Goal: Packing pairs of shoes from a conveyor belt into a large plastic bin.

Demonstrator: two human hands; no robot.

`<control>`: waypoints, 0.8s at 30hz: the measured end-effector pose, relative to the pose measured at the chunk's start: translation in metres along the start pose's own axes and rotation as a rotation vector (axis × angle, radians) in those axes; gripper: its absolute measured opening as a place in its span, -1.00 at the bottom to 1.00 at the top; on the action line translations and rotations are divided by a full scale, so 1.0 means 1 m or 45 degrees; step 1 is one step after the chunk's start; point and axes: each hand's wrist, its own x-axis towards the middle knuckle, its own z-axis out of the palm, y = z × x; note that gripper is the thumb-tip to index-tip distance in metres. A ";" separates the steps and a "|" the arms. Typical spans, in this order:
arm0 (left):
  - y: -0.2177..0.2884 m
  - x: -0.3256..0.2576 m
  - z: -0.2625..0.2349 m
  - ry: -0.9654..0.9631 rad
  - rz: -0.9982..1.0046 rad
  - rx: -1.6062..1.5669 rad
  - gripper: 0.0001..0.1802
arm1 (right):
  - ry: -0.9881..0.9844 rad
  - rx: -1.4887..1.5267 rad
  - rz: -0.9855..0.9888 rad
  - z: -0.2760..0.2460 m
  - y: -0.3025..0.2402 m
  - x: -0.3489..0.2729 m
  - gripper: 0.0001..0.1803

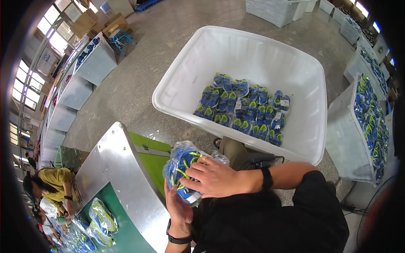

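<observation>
A big white tub stands at one o'clock, its floor laid with rows of bagged blue-and-green shoes. At eight o'clock is a metal table with a green top panel; two bagged shoes lie on the panel. Another white tub, heaped with more bagged shoes, sits at three o'clock. A person in a yellow top bends at eight o'clock, beyond the table. A blue stool stands between ten and eleven.

Just below centre, toward half past six, is a clear bag of blue shoes with green laces. Both hands grip it: the left hand supports it from below, while the right hand presses its fingers across the top.
</observation>
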 end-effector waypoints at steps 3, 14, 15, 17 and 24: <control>-0.001 -0.002 0.022 -0.064 -0.020 0.084 -0.24 | 0.133 0.188 0.070 -0.009 0.022 -0.015 -0.32; 0.017 -0.014 -0.038 0.027 -0.093 0.234 -0.61 | 0.380 -0.429 0.848 -0.048 0.207 -0.087 -0.17; 0.018 -0.015 -0.043 0.063 -0.074 0.260 -0.59 | 0.372 -0.574 0.918 -0.048 0.238 -0.108 -0.18; 0.022 -0.017 -0.053 0.131 -0.032 0.281 -0.57 | 0.362 -0.711 0.978 -0.037 0.268 -0.144 -0.19; 0.033 -0.031 -0.087 0.286 0.038 0.219 -0.61 | 0.141 0.073 1.205 0.028 0.244 -0.178 -0.38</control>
